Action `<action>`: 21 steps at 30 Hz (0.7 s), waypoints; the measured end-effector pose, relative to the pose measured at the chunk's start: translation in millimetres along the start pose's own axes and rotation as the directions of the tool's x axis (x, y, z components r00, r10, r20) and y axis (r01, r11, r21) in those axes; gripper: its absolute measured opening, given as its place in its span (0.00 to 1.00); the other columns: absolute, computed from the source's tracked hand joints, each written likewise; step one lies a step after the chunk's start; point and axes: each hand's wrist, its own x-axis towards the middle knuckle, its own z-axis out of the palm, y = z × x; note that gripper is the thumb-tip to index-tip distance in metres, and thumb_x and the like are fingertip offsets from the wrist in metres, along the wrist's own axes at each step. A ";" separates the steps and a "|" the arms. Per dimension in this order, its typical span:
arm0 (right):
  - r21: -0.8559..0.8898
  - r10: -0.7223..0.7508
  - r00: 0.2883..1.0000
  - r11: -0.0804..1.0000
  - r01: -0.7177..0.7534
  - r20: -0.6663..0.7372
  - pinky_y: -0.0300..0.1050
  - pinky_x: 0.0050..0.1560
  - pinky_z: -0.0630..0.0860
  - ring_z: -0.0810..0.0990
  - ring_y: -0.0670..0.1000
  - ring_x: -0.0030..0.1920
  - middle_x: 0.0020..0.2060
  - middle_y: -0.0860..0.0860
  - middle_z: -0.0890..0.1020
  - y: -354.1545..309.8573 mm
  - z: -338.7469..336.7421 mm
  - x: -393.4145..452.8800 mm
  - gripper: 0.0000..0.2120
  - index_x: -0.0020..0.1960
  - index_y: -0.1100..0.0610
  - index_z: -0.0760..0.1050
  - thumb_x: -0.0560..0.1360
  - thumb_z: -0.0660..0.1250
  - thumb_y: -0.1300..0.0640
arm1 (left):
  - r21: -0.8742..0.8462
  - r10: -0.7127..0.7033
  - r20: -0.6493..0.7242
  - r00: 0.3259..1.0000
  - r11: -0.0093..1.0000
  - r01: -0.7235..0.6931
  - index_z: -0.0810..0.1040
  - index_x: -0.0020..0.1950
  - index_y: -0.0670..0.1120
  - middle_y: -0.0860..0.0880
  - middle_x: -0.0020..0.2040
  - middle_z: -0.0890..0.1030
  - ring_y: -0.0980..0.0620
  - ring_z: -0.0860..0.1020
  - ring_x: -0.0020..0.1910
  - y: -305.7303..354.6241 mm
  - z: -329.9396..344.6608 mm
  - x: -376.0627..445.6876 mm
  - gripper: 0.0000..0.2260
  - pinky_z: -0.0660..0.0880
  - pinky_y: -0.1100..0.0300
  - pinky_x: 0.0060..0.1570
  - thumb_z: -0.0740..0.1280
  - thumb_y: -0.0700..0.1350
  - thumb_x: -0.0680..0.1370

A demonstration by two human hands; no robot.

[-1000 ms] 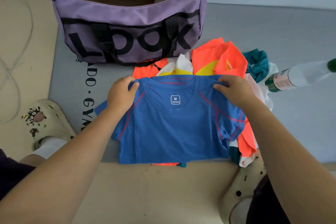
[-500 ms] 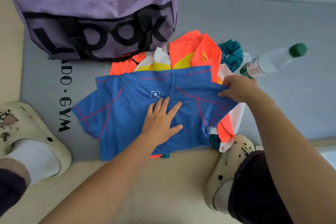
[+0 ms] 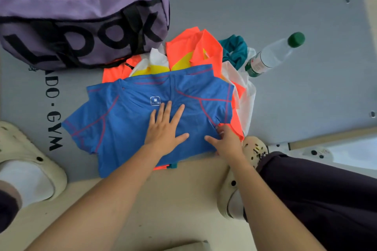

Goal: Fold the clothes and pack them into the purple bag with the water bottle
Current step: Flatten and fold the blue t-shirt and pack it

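The purple bag (image 3: 81, 16) – soft canvas, zip open – carries big black letters "LOOK"; the grey mat (image 3: 285, 87) under it reads "GYM". One blue shirt (image 3: 126, 120) with red stitching and a white "M" size label lies flat on the heap of orange, white and teal clothes (image 3: 195, 51). The left hand (image 3: 163, 132) presses it, fingers spread; the right hand (image 3: 226, 140) pinches its folded-in sleeve edge. One clear plastic water bottle (image 3: 271, 57), green-capped, lies just beside the heap.

Bright, even daylight with soft faint shadows, slight overall softness, and wide-angle bending towards the edges
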 end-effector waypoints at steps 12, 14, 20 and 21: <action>-0.119 -0.175 0.954 0.981 0.150 -0.245 0.42 0.35 0.68 0.74 0.47 0.36 0.37 0.46 0.76 -43.7 -61.6 49.4 0.11 0.45 0.54 0.72 0.70 0.72 0.50 | -0.012 0.053 -0.129 0.990 0.998 -0.055 0.45 0.80 0.57 0.44 0.81 0.44 0.43 0.46 0.79 10.9 -15.6 4.3 0.35 0.55 0.46 0.72 0.56 0.65 0.78; -0.049 -0.253 0.931 0.967 0.249 -0.265 0.43 0.45 0.72 0.75 0.48 0.44 0.47 0.50 0.77 -60.2 -65.6 65.7 0.17 0.55 0.55 0.73 0.71 0.74 0.52 | -0.011 0.058 -0.069 0.996 0.998 -0.059 0.42 0.79 0.58 0.46 0.81 0.42 0.44 0.44 0.79 12.0 -18.0 8.3 0.35 0.53 0.46 0.73 0.54 0.66 0.78; -0.431 -0.259 0.966 0.871 0.235 0.004 0.54 0.63 0.67 0.68 0.59 0.64 0.59 0.55 0.72 -76.7 -69.2 106.2 0.22 0.61 0.52 0.75 0.70 0.73 0.45 | -0.030 0.043 0.084 0.996 0.999 -0.041 0.36 0.78 0.60 0.47 0.80 0.38 0.45 0.41 0.79 10.3 -19.9 18.0 0.35 0.48 0.43 0.76 0.53 0.67 0.78; -0.448 -0.261 0.965 0.866 0.221 -0.028 0.54 0.60 0.68 0.70 0.59 0.62 0.56 0.56 0.73 -78.6 -72.3 108.3 0.18 0.57 0.53 0.77 0.71 0.73 0.47 | -0.031 0.044 0.092 0.995 0.999 -0.042 0.36 0.78 0.61 0.47 0.80 0.38 0.45 0.41 0.79 10.3 -19.3 18.1 0.35 0.48 0.43 0.76 0.53 0.67 0.78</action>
